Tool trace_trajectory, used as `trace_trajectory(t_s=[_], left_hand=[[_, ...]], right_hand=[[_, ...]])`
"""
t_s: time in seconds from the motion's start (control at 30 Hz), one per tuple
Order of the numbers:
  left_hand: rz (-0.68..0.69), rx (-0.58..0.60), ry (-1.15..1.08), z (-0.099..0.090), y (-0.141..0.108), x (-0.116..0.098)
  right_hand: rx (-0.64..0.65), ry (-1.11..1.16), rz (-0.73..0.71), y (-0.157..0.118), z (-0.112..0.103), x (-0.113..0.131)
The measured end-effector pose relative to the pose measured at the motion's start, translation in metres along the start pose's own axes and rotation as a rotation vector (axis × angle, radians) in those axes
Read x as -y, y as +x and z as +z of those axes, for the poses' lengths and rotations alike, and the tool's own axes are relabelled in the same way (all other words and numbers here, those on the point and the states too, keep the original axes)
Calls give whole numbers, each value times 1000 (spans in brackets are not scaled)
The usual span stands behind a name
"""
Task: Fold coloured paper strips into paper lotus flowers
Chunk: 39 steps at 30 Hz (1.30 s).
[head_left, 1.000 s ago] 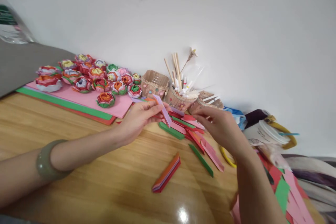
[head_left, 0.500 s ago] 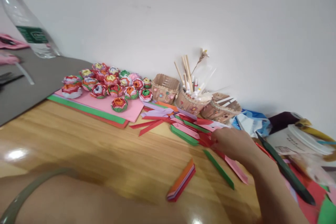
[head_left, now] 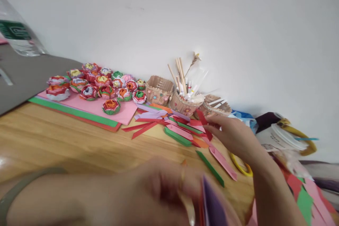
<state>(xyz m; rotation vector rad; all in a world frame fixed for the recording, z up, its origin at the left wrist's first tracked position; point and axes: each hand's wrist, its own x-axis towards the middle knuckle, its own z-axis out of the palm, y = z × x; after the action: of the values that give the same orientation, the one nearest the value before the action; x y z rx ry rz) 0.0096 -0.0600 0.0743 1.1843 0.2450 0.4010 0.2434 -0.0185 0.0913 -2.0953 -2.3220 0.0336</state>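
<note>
Blurred at the bottom centre, my left hand [head_left: 159,194] is closed on folded paper strips [head_left: 213,204], of which purple and orange edges show. My right hand [head_left: 227,129] pinches a red paper strip [head_left: 203,120] at the right end of a pile of folded strips [head_left: 177,134] in red, pink, green, purple and orange. Below that pile a green strip [head_left: 210,168] and a pink strip [head_left: 224,164] lie on the wooden table [head_left: 79,152].
Several paper flowers [head_left: 111,106] sit on stacked coloured sheets [head_left: 127,113] at the left. Along the wall stand three small baskets [head_left: 159,93], one holding sticks. A lidded tub [head_left: 280,139], a yellow ring [head_left: 239,165] and paper scraps [head_left: 304,199] are at the right; a bottle [head_left: 21,39] stands far left.
My left hand has come into view with folded strips in it; the orange, purple and red bundle no longer lies bare on the table. My right hand has lifted a red strip. The view has shifted right.
</note>
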Motion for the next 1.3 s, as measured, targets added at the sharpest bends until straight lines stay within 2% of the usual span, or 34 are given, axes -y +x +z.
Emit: trace_trajectory(t_s=[0.07, 0.13, 0.23, 0.33, 0.43, 0.53, 0.67, 0.87, 1.03, 1.13, 1.3], left_hand=[[47, -272, -107, -8, 16, 8], [130, -458, -204, -20, 31, 19], [187, -580, -255, -37, 43, 32], [231, -575, -275, -46, 44, 38], [244, -581, -289, -48, 43, 39], [256, -597, -295, -47, 43, 39], [277, -646, -279, -46, 45, 38], [287, -703, -223, -46, 44, 37], [308, -676, -172, -48, 44, 37], [304, -662, -208, -48, 44, 36], [280, -632, -323, -50, 43, 32]], right_hand=[[-159, 179, -48, -4, -1, 4], [-278, 346, -110, -10, -1, 13], [-331, 473, -249, -19, 2, 32], [-346, 439, -375, -23, 11, 49], [-393, 342, -440, -21, 21, 57], [-399, 287, -469, -19, 27, 58], [-317, 243, -514, -17, 29, 59], [-433, 157, -505, -19, 34, 62], [-440, 16, -524, -23, 37, 64], [-449, 106, -514, -21, 39, 64], [-417, 449, -509, -14, 36, 59]])
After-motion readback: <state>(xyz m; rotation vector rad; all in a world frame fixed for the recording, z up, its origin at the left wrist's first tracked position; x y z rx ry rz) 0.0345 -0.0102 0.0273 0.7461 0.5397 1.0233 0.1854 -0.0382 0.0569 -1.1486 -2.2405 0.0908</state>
